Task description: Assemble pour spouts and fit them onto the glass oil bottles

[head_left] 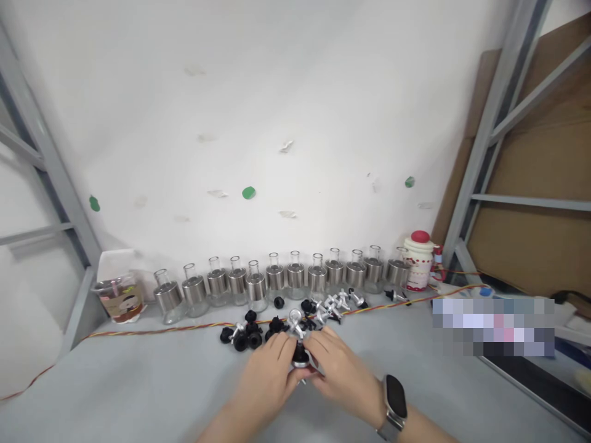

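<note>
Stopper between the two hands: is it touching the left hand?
Touching. The head view shows the left hand gripping the stopper, thumb at its silver rim.

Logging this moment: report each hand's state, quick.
Left hand: closed, holding the black-and-silver part.
Right hand: closed, holding the same part.

Black-and-silver piece (300, 358) — partly hidden by fingers (282, 348); pixelated patch (494, 326) at right — contents indistinguishable.

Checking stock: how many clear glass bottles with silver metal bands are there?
12 banded glass bottles, in one row along the white wall, the rightmost beside the cream, red-topped canister; some overlap.
</note>
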`<state>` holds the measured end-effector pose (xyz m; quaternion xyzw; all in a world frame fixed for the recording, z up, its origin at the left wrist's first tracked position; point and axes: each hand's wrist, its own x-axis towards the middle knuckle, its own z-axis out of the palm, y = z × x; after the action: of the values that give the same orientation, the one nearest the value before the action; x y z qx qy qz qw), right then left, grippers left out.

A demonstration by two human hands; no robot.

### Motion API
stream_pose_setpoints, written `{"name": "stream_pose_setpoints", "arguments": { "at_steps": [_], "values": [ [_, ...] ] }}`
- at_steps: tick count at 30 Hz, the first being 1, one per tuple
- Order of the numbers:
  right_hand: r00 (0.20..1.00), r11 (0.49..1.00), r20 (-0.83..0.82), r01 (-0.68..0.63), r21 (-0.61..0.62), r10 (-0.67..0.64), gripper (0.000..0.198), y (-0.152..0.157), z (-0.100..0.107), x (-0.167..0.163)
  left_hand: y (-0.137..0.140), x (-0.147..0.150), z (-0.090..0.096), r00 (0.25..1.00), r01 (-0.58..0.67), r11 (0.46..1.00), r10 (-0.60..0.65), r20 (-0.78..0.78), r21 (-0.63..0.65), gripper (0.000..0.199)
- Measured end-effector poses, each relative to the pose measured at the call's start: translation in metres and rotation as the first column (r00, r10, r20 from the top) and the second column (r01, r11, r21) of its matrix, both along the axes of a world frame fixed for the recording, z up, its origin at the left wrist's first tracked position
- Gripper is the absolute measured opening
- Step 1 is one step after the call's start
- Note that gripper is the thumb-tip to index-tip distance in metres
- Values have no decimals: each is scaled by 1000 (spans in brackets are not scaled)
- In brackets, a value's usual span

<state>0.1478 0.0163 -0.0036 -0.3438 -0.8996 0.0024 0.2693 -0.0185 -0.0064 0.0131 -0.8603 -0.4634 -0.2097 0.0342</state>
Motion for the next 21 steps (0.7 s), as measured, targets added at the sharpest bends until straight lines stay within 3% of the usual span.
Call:
{"name": "stream_pose_setpoints", "arguments": {
  "at_steps": [6,14,18,21],
  "values": [
    [996,998,47,-70,-9,70,7,-1,0,2,-4,1,-2,1000,12,1000,-12,-22,-14,19],
    [991,988,78,-114,104,106,11,-1,-5,5,-4,5,-7,999,-13,999,14,-31,42,18],
    [993,994,44,-106,17,106,11,-2,-7,2,-1,3,-10,1000,-2,1000,1,28,28,21],
    [996,988,-25,-87,-130,84,13,2,-5,0,5,0,-16,979,-60,997,68,192,-49,24]
  ]
}}
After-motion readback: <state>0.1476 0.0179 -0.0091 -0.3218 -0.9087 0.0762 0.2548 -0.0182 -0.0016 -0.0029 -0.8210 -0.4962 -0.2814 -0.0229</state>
